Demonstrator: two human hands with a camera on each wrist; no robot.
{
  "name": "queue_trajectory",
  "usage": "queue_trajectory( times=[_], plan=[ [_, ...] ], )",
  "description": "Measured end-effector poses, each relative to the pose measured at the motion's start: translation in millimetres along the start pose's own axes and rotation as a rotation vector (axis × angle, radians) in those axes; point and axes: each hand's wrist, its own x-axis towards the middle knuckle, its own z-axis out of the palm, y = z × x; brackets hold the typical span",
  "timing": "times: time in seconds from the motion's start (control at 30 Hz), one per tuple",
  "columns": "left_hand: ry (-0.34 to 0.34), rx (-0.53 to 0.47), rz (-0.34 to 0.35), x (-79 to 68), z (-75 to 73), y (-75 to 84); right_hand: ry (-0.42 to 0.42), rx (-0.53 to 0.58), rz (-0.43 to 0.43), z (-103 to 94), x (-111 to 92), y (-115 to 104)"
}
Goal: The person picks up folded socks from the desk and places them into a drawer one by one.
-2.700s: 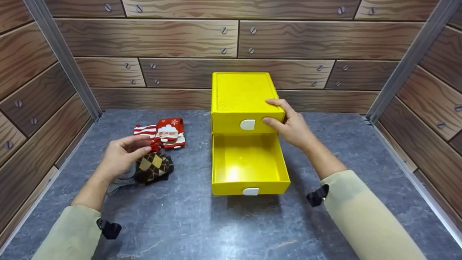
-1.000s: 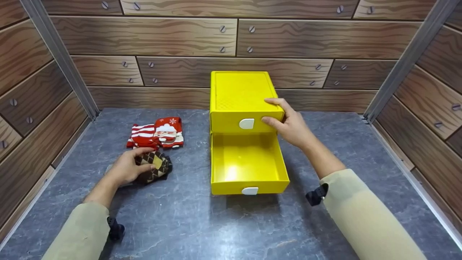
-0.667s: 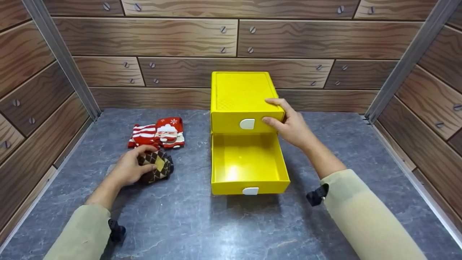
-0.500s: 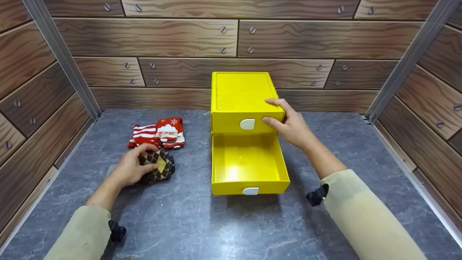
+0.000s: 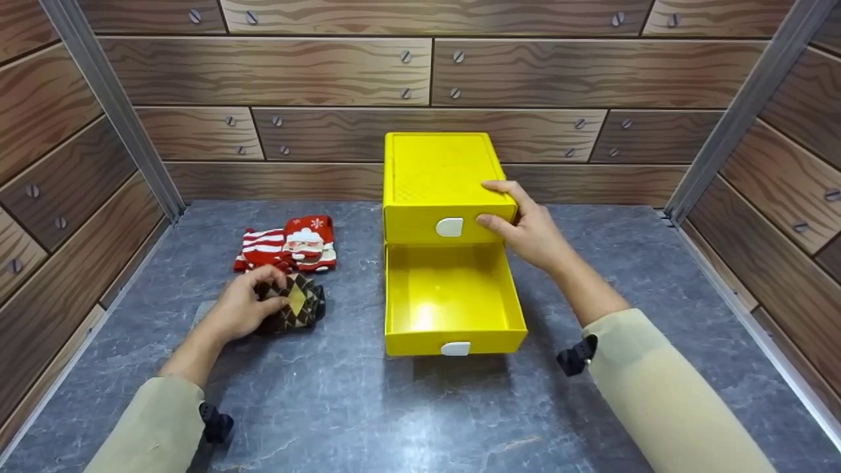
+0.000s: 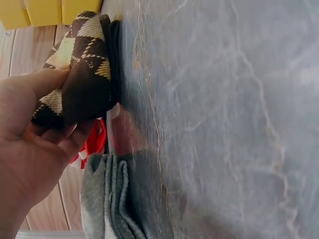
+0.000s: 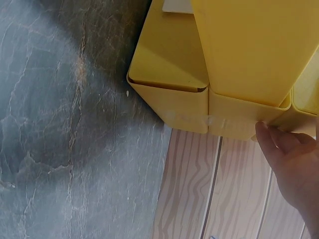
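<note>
My left hand (image 5: 244,303) pinches a folded pair of brown argyle socks (image 5: 299,303), thumb on the near face and fingers behind. In the left wrist view these socks (image 6: 84,64) stand on edge, close over the table. Folded grey socks (image 6: 107,196) lie beside them, mostly hidden behind the hand in the head view. Red-and-white Santa socks (image 5: 309,243) rest just beyond. My right hand (image 5: 532,226) grips the front right corner of a yellow drawer unit (image 5: 440,164), fingers on top and thumb on the front. Below, an empty drawer (image 5: 453,289) stands pulled out.
The right wrist view shows a further closed drawer tier (image 7: 169,55) under the pulled-out one. White tabs mark the drawer fronts. The grey marbled table (image 5: 315,407) is walled by wood-patterned panels (image 5: 295,72) with metal corner posts (image 5: 118,105).
My left hand has come down from beside the Santa socks, taken hold of the argyle socks and shifted them slightly right. My right hand has stayed on the drawer unit.
</note>
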Motion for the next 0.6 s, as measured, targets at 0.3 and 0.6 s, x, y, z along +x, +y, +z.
queue_trajectory(
  times=[0.3,0.6],
  plan=[
    [-0.023,0.013,0.040,-1.3,0.9,1.9,0.002,0.004,0.008,1.4,-0.1,-0.6],
    [-0.102,-0.018,0.007,-1.2,3.7,13.3,-0.007,-0.010,0.005,0.7,-1.4,-2.3]
  ],
)
